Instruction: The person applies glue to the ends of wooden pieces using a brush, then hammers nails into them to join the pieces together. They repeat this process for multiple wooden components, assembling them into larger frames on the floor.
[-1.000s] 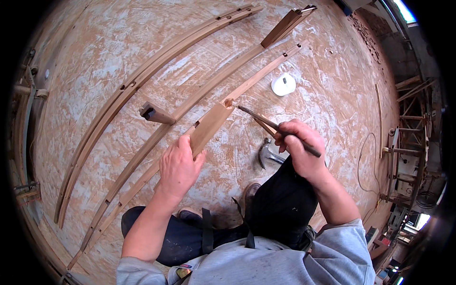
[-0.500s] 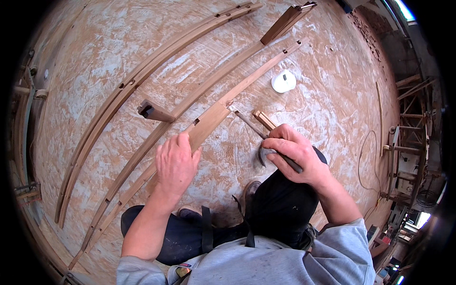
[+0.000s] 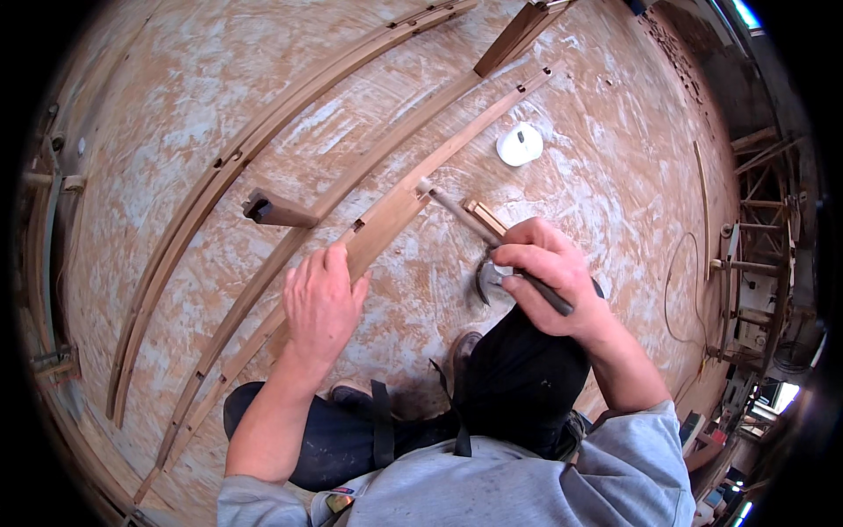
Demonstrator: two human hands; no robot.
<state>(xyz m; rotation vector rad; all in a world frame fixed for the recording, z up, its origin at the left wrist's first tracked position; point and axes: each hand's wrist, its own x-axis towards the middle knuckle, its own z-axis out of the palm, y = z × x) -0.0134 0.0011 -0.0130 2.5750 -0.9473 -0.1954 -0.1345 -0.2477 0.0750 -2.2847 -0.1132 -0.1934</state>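
Observation:
My left hand (image 3: 320,303) grips a long, slightly curved wooden rail (image 3: 389,220), its fingers lying over the wide part. Dark slots are cut into the rail's edge. My right hand (image 3: 549,277) is closed around a long, slim stick-like tool (image 3: 458,213) with a dark butt end. The tool's pale tip is at the rail's stepped end, over or against a slot there; motion blur hides its exact kind. Beneath my right hand a curved dark metal piece (image 3: 482,283), perhaps a hammer's claw, lies partly hidden. A short wooden block (image 3: 483,216) lies beside the tool.
A white round container (image 3: 520,145) stands beyond the block. Left of the rail lies another curved beam (image 3: 378,158) with an upright post (image 3: 279,211) and a far post (image 3: 518,39). More curved beams (image 3: 263,132) lie farther left. A cable (image 3: 669,299) loops at right.
The tool's tip has moved up and left from beside the rail to its stepped end. My right hand has shifted slightly right and up; my left hand keeps its grip.

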